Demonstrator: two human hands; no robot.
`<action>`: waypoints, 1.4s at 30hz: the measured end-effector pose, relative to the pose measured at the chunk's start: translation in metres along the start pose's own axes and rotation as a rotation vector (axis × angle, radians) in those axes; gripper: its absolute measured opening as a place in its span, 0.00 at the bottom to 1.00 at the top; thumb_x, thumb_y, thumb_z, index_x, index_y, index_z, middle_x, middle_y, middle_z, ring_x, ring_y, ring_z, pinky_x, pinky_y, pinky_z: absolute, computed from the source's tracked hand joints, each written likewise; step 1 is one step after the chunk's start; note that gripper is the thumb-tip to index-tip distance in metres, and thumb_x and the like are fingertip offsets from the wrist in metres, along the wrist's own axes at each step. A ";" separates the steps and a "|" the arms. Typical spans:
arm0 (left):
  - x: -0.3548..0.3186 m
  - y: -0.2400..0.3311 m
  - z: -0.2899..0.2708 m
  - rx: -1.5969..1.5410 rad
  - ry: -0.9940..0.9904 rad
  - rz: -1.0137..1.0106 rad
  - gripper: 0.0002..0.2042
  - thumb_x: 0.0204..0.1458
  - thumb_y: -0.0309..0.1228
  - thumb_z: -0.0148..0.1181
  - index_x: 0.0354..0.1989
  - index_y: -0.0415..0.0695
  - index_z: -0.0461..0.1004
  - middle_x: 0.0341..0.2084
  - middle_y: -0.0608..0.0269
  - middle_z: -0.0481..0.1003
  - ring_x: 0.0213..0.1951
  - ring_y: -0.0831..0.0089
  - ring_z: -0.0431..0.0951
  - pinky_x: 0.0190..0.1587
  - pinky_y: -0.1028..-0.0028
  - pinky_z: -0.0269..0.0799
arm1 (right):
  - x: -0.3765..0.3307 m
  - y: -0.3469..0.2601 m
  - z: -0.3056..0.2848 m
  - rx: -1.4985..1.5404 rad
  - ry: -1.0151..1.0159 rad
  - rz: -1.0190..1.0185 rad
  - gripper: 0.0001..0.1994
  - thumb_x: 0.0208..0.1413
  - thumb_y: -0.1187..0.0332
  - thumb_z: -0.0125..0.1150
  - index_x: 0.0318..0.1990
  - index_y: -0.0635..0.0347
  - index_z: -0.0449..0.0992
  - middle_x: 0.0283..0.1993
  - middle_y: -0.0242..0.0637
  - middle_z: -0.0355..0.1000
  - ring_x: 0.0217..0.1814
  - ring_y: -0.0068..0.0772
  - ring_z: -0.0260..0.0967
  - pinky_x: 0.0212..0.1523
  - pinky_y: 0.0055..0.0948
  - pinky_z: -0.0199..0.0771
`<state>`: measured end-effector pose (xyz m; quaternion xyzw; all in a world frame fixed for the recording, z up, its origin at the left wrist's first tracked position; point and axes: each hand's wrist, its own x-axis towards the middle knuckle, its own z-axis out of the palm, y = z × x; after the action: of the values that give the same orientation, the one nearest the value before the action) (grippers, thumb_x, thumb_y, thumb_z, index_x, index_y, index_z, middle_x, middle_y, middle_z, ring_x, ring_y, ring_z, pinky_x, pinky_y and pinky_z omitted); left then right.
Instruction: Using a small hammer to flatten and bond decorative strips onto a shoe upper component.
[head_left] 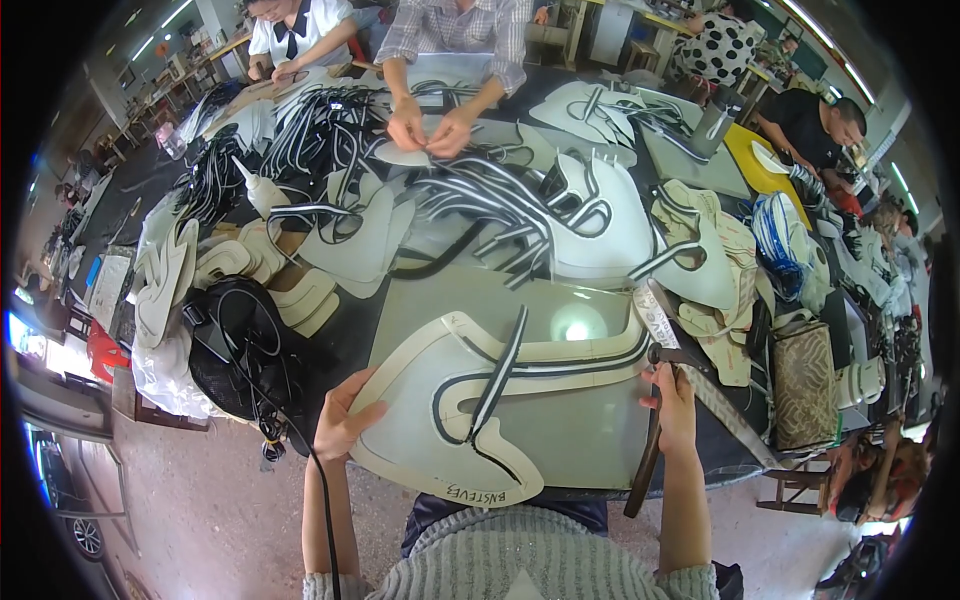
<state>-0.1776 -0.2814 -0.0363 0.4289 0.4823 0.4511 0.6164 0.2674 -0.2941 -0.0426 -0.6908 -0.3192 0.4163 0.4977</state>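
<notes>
My left hand [345,415] grips the left edge of a flat shoe-upper pattern piece [400,420], with the thumb on top and the fingers underneath. It has a translucent middle, a beige border and a long arm reaching right. Black-and-white trim [590,368] runs along that arm, and a loose trim end [500,372] sticks up across the piece. A hammer [648,465] with a dark handle is in my right hand [677,405], its head up beside the tip of the arm. Beneath the piece lies a grey-green work board [590,440].
Trimmed white pieces [600,250] and bundled black-and-white strips cover the far table. A black bag [240,350] and a glue bottle [262,190] stand left. Beige cutouts [715,340] and a patterned box [803,390] lie right. A co-worker's hands [430,130] work opposite.
</notes>
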 end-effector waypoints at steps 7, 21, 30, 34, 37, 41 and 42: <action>0.000 -0.003 -0.001 -0.002 0.003 0.003 0.26 0.48 0.23 0.66 0.59 0.33 0.71 0.48 0.61 0.78 0.48 0.75 0.76 0.53 0.75 0.70 | -0.002 -0.003 0.001 -0.011 0.001 0.010 0.17 0.69 0.57 0.50 0.53 0.62 0.70 0.49 0.33 0.69 0.56 0.29 0.72 0.36 0.27 0.75; -0.001 -0.001 0.001 0.011 0.004 0.011 0.26 0.48 0.23 0.66 0.59 0.34 0.71 0.48 0.61 0.77 0.49 0.75 0.76 0.54 0.75 0.69 | -0.001 -0.001 0.000 -0.019 -0.022 0.014 0.20 0.69 0.57 0.50 0.58 0.62 0.69 0.56 0.36 0.69 0.57 0.28 0.70 0.38 0.26 0.75; -0.001 -0.003 0.000 0.032 0.005 0.010 0.27 0.48 0.23 0.66 0.59 0.33 0.70 0.47 0.61 0.77 0.48 0.75 0.76 0.53 0.75 0.70 | -0.003 -0.002 0.001 -0.028 -0.018 0.016 0.20 0.69 0.57 0.51 0.58 0.62 0.68 0.57 0.36 0.69 0.57 0.27 0.70 0.38 0.26 0.75; -0.001 -0.003 0.000 0.028 0.006 0.008 0.27 0.48 0.23 0.66 0.59 0.33 0.70 0.47 0.61 0.77 0.48 0.75 0.76 0.53 0.75 0.70 | -0.002 0.000 0.000 -0.028 -0.027 0.018 0.20 0.69 0.56 0.51 0.59 0.63 0.68 0.57 0.37 0.69 0.57 0.27 0.70 0.38 0.26 0.76; -0.001 -0.003 0.000 0.043 0.001 0.017 0.26 0.49 0.23 0.66 0.59 0.33 0.71 0.47 0.61 0.77 0.48 0.75 0.76 0.53 0.75 0.70 | -0.003 -0.001 0.001 -0.042 -0.019 0.017 0.20 0.69 0.56 0.51 0.59 0.63 0.68 0.57 0.36 0.69 0.57 0.26 0.70 0.38 0.25 0.75; -0.001 -0.003 0.000 0.026 0.002 0.008 0.26 0.49 0.22 0.65 0.59 0.33 0.70 0.48 0.61 0.77 0.49 0.75 0.76 0.54 0.75 0.69 | -0.003 -0.001 0.001 -0.033 -0.024 0.014 0.20 0.69 0.56 0.51 0.58 0.63 0.69 0.56 0.36 0.70 0.57 0.26 0.69 0.39 0.25 0.75; -0.001 -0.003 -0.001 0.033 0.000 0.009 0.26 0.49 0.22 0.65 0.60 0.33 0.70 0.48 0.61 0.77 0.49 0.75 0.76 0.54 0.75 0.69 | -0.003 -0.001 0.001 -0.041 -0.023 0.009 0.20 0.69 0.56 0.51 0.58 0.63 0.69 0.56 0.36 0.70 0.57 0.26 0.69 0.39 0.26 0.75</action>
<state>-0.1779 -0.2833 -0.0387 0.4414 0.4875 0.4458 0.6072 0.2646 -0.2961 -0.0412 -0.6974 -0.3302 0.4200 0.4778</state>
